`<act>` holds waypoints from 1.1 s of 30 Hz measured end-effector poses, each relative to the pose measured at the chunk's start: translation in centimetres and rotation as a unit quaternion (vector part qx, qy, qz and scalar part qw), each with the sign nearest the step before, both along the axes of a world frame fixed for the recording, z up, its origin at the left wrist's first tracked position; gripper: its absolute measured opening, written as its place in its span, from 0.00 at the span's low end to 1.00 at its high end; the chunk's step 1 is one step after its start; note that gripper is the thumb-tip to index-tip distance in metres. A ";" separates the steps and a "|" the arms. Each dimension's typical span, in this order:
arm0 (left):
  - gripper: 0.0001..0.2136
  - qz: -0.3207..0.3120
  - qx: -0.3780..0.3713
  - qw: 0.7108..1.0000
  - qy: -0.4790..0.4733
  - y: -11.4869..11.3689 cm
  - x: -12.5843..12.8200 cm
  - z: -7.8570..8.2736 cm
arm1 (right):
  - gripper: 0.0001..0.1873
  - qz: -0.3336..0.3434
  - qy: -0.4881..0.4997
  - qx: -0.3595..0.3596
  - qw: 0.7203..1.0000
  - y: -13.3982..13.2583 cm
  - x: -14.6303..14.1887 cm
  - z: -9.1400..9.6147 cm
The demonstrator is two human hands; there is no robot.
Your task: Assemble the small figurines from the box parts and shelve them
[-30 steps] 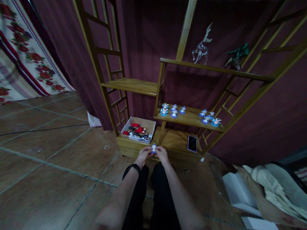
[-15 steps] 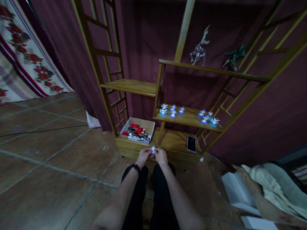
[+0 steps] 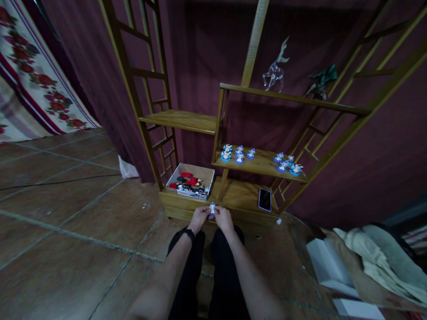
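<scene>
A small white and purple figurine [image 3: 212,208] stands upright between my hands, in front of the cabinet's lower edge. My left hand [image 3: 200,217] pinches it from the left side, and my right hand [image 3: 223,218] grips it from the right. Up and to the left, an open box [image 3: 212,178] holds red, black and white figurine pieces. On the middle right shelf [image 3: 260,167], several similar figurines form two groups, one at the left end [image 3: 239,158] and one toward the right end [image 3: 282,166].
A phone [image 3: 265,199] lies on the lower board at right. On the upper shelf stand a clear deer ornament [image 3: 275,73] and a dark green ornament [image 3: 323,82]. White boxes [image 3: 330,264] and cloth [image 3: 376,258] are at lower right. A cable [image 3: 66,180] crosses the tiled floor.
The view has shifted very slightly, so the shelf sits a little further left. Both hands keep the figurine in nearly the same spot.
</scene>
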State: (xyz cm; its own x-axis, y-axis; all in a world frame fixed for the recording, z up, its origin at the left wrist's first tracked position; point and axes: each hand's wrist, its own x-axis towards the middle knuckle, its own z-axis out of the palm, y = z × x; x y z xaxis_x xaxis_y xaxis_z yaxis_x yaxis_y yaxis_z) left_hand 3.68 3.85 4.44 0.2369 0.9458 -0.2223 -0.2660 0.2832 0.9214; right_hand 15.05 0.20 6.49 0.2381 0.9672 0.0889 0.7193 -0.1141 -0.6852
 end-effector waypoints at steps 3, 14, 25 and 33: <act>0.08 -0.001 -0.001 1.000 -0.004 -0.1 0.0 0.2 | 0.11 0.002 0.030 0.007 1.000 0.1 0.1 -0.1; 0.06 -0.010 -0.023 1.000 -0.007 -0.3 0.2 0.7 | 0.11 -0.003 0.050 0.006 0.999 0.2 0.5 -0.3; 0.10 -0.013 -0.003 1.000 -0.018 -0.4 0.2 0.9 | 0.12 -0.009 0.013 0.005 1.000 0.1 0.3 0.2; 0.11 -0.027 0.015 1.000 -0.001 -0.3 0.2 1.2 | 0.16 -0.018 0.039 0.038 0.998 -0.3 0.2 0.7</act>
